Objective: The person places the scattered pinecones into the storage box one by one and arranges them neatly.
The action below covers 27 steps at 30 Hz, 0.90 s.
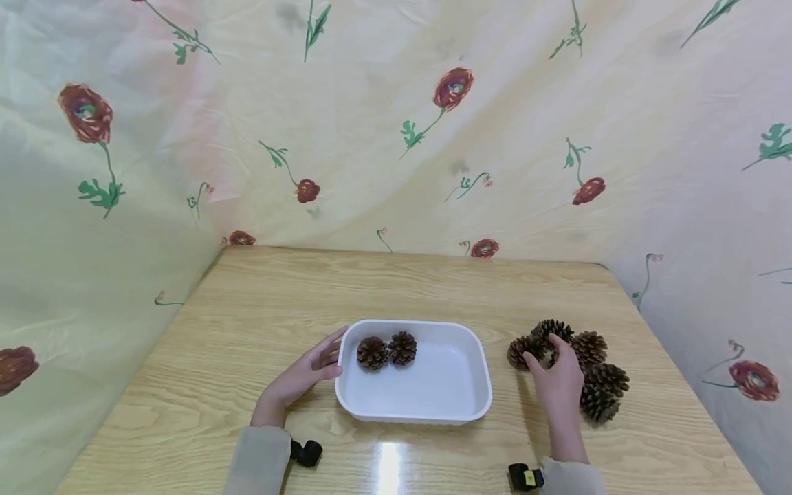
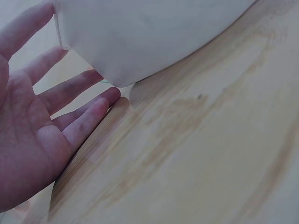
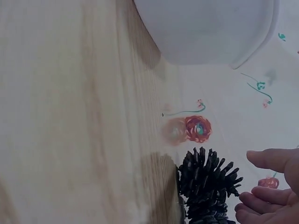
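A white rectangular tray (image 1: 439,381) stands at the middle of the table with two brown pine cones (image 1: 372,353) side by side at its left end. Against the tray's left wall rests my left hand (image 1: 303,377), its fingers extended and spread; the left wrist view shows fingertips (image 2: 96,75) at the tray's side. To the right, several more pine cones (image 1: 590,348) lie in a cluster. My right hand (image 1: 558,378) reaches over them, thumb and index finger apart around a cone at the cluster's left. In the right wrist view a gap shows between the thumb (image 3: 271,158) and the nearest cone (image 3: 203,179).
The wood-grain table (image 1: 297,289) runs back to a flowered cloth (image 1: 371,137) that hangs behind it and at both sides. Each wrist wears a small black camera (image 1: 307,454). Bare tabletop lies between the tray and the cone cluster.
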Available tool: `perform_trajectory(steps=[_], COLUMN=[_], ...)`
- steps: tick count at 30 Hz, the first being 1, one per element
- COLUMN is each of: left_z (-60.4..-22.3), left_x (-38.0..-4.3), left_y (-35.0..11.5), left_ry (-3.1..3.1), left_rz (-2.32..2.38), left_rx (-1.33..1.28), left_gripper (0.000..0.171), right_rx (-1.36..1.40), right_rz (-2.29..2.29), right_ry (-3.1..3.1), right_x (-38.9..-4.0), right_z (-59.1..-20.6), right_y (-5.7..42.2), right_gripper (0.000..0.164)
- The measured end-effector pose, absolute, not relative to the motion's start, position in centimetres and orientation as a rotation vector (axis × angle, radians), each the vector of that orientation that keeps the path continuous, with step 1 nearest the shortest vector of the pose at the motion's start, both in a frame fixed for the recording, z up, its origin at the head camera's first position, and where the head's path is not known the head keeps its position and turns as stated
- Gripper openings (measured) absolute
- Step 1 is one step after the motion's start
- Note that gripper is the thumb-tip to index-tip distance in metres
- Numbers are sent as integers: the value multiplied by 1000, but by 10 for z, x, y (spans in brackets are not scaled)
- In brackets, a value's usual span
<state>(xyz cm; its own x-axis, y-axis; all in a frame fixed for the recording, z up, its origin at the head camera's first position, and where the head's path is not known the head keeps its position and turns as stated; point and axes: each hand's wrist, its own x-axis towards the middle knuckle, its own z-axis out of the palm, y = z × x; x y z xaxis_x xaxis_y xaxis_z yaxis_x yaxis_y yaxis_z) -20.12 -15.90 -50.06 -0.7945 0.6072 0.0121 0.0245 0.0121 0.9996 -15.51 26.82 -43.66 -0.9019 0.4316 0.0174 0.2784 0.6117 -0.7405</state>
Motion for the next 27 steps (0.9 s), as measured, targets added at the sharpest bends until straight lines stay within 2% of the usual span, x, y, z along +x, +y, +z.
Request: perform_trajectory(steps=[27], left_z=[-503], left_x=[-204], left_y=[-159], left_ry=[1863], left_rz=[1841], left_rx=[631], left_gripper=[73], right_rx=[-629], right_rz=[1134], right_ry=[-2794], right_x=[-173], right_z=[-447], right_y=[278], right_gripper=[66])
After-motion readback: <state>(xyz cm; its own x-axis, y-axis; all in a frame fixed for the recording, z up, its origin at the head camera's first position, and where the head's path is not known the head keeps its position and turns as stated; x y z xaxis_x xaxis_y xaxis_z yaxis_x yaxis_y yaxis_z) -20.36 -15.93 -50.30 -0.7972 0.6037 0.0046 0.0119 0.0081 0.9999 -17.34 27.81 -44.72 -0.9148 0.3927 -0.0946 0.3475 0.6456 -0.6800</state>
